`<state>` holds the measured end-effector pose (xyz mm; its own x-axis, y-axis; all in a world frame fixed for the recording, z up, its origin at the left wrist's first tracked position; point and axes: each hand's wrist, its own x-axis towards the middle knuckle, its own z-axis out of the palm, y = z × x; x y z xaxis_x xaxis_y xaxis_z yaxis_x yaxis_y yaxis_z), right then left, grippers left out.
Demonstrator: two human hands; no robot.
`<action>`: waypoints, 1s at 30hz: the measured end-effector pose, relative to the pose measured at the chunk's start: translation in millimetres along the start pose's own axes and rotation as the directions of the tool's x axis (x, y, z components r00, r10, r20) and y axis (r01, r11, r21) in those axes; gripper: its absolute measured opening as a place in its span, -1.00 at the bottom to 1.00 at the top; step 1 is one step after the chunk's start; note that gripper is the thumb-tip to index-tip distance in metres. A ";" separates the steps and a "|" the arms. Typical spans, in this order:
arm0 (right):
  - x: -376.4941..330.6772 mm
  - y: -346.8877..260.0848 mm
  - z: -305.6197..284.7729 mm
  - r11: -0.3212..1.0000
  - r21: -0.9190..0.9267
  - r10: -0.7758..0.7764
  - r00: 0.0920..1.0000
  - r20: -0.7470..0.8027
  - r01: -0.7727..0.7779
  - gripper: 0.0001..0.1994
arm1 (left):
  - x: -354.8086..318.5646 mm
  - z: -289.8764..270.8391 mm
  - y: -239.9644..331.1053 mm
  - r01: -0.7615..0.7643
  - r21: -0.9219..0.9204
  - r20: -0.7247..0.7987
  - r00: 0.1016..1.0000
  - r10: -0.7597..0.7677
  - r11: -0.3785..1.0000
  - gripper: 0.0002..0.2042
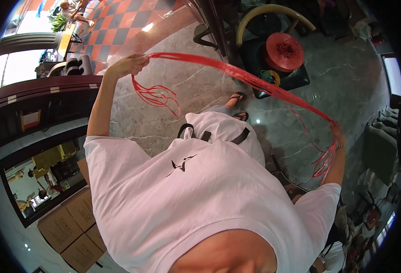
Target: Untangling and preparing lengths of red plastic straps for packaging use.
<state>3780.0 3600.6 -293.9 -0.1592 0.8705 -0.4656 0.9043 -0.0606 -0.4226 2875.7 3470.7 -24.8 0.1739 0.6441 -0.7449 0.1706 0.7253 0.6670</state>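
A bundle of red plastic string [237,73] stretches in an arc between both of my raised hands. My left hand [126,65] is closed on one end, and loose looped strands [157,96] hang below it. My right hand [336,132] grips the other end, where more strands [323,161] dangle. The bundle passes close by a large red spool of the same string [282,51], which sits on a black stool [296,78]. My white T-shirt [200,191] fills the lower middle of the view, with my sandalled feet [239,105] beyond it.
A small multicoloured roll [270,77] lies on the stool beside the spool. A dark wooden counter [32,98] runs along the left, with cardboard boxes [70,225] below it. The floor is grey marble [196,86], with red-and-grey checks [118,22] farther off. A curved yellow chair back [273,12] stands behind the stool.
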 end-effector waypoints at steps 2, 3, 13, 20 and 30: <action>3.4 7.7 19.4 0.992 -0.049 -0.123 0.985 -0.118 0.118 -0.73 | 4.8 9.5 13.0 -0.016 -0.050 -0.003 1.000 0.016 0.999 -0.70; 9.3 -2.5 33.4 0.991 -0.128 -0.048 0.999 -0.002 0.048 -0.73 | 0.9 16.1 19.0 -0.029 -0.100 -0.025 0.999 0.026 0.995 -0.71; 3.2 -102.9 72.6 0.956 -0.087 0.293 0.891 0.347 -0.281 -0.71 | -38.4 25.4 63.9 -0.106 0.057 -0.032 0.994 0.108 0.993 -0.73; 2.4 -84.6 84.7 0.989 -0.143 -0.019 0.996 0.082 0.030 -0.64 | -45.2 5.4 48.4 -0.121 -0.293 -0.016 0.992 0.121 0.949 -0.75; 12.0 -209.6 214.8 0.954 -0.275 -0.062 0.977 0.206 0.119 -0.69 | -90.4 72.2 94.3 -0.173 -0.542 0.002 0.978 0.208 0.822 -0.75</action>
<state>3503.4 3518.9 -378.0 -0.2936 0.7532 -0.5886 0.9527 0.1799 -0.2450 2946.1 3463.2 106.6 0.2078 0.7802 -0.5901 -0.4157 0.6165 0.6687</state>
